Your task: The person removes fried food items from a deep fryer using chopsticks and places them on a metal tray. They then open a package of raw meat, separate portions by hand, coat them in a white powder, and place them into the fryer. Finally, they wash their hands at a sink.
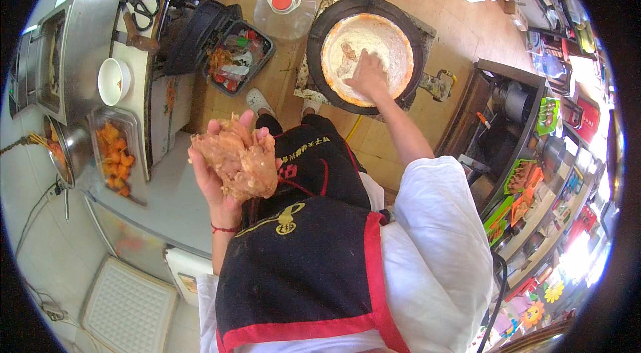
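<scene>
A large clump of raw, pale pink meat (239, 160) rests in my left hand (213, 180), whose palm is turned up and fingers curl round it. My right hand (369, 75) reaches into a round basin (406, 42) with a crusted orange rim, its fingers on the white flour (373, 27) inside. Beside those fingers a piece of meat (346, 57) lies in the flour, partly coated. Whether the right fingertips pinch anything is hidden. The basin sits in a black ring-shaped stand (318, 42).
A lidded bin (270, 55) of waste and a clear plastic jug (283, 15) stand on the floor. Left, a counter bears a white bowl (114, 81), scissors (142, 11), a cleaver (135, 40) and a tray (142, 153) of orange food pieces. Right stands a dark cabinet (511, 70).
</scene>
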Motion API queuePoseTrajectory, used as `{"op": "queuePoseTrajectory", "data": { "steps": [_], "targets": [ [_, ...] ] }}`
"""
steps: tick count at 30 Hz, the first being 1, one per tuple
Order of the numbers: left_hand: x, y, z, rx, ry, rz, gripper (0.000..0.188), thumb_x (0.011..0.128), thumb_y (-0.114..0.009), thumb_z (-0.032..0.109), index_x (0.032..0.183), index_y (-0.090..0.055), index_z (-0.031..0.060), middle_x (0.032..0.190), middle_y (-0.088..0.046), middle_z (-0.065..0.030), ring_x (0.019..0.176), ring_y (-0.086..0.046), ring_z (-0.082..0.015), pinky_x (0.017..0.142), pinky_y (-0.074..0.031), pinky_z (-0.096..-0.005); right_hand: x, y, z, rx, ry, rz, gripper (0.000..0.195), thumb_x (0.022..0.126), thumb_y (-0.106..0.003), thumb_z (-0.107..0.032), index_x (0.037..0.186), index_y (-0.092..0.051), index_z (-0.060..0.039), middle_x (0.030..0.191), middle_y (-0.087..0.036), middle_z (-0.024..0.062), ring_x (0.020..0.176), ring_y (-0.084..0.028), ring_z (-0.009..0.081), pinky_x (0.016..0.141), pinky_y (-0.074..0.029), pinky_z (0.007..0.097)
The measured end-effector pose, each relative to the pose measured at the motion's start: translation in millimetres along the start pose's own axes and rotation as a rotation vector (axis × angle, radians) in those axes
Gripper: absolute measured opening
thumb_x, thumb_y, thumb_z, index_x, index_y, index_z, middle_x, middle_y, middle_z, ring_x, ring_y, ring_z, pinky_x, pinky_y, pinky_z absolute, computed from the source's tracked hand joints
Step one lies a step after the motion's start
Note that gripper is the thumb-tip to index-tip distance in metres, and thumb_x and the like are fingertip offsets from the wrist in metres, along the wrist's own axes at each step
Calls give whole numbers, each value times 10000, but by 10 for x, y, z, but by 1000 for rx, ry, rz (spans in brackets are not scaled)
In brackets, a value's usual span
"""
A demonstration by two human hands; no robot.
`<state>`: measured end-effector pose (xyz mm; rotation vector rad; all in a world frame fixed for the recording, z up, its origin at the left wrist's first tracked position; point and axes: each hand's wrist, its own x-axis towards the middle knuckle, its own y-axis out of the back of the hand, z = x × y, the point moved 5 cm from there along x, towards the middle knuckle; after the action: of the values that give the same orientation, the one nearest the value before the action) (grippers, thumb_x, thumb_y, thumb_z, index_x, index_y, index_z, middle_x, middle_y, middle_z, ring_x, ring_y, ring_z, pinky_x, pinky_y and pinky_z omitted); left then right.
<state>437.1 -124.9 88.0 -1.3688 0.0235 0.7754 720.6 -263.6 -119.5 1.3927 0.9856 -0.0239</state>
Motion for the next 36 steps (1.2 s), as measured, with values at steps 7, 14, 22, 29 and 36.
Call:
{"op": "queuePoseTrajectory", "data": {
  "steps": [7, 14, 22, 29, 36],
  "targets": [
    [-8, 10, -5, 38, -13, 6, 535, 841, -442, 626, 1264, -477, 301, 1445, -286, -95, 1212, -392, -370, 864, -384, -687, 232, -329, 195, 338, -58, 65, 678, 699, -681, -228, 1243, -371, 31, 1094, -483, 291, 864, -577, 430, 777, -485, 409],
    [-32, 9, -11, -32, 14, -19, 529, 842, -446, 620, 1269, -474, 308, 1453, -272, -92, 1224, -383, -370, 877, -365, -693, 233, -94, -17, 624, -57, 493, 620, 726, -688, -335, 1211, -444, -35, 1096, -460, 239, 954, -551, 377, 793, -477, 411],
    [-18, 6, -46, -56, 50, -75, 527, 832, -489, 597, 1267, -474, 299, 1456, -268, -94, 1219, -382, -392, 879, -362, -696, 888, -187, 436, 768, -68, 351, 542, 748, -629, -247, 1208, -482, -1, 1112, -516, 311, 988, -560, 407, 850, -465, 410],
    [-66, -4, -71, -71, 30, -54, 521, 837, -480, 598, 1254, -483, 286, 1451, -272, -108, 1213, -384, -401, 869, -367, -702, 440, 53, 60, 530, -180, 341, 484, 784, -597, -325, 1149, -498, -24, 1180, -458, 312, 984, -550, 422, 824, -463, 445],
    [-66, 22, -70, -41, 31, -84, 511, 845, -477, 585, 1256, -482, 281, 1442, -282, -114, 1213, -383, -407, 860, -370, -707, 791, -67, 248, 339, -90, 118, 394, 796, -599, -305, 1095, -530, -58, 932, -626, 228, 933, -605, 344, 789, -476, 446]
  ]
}}
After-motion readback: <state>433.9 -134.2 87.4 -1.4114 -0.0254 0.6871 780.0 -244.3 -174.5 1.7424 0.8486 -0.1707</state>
